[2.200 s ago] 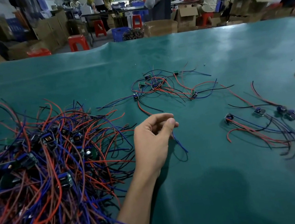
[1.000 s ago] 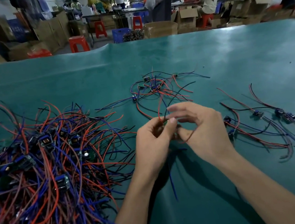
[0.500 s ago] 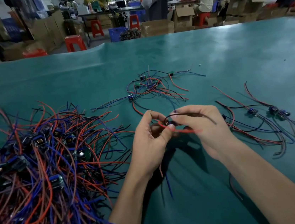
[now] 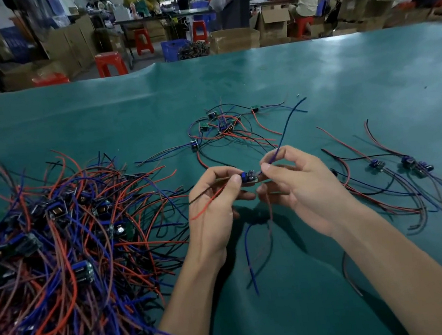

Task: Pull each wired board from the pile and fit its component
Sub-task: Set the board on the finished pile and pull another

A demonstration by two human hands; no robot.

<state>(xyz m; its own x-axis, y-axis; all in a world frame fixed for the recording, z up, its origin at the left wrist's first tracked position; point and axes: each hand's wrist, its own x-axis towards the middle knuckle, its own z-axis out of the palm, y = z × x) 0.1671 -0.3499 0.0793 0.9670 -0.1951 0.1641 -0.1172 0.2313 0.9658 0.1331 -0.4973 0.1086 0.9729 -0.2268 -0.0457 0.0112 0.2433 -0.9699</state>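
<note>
Fingertips of both hands pinch one small wired board point(image 4: 249, 177) above the green table mat point(image 4: 342, 74).

Left hand point(image 4: 214, 210) grips the board's left end between thumb and curled fingers, red and black wires trailing across its palm; right hand point(image 4: 297, 185) pinches the right end, a blue wire rising past its fingers. Whether the component is seated I cannot tell. Left of the hands lies the big pile of wired boards point(image 4: 58, 257); a small tangle point(image 4: 223, 128) sits farther back, and a row of boards point(image 4: 398, 168) lies right.
</note>
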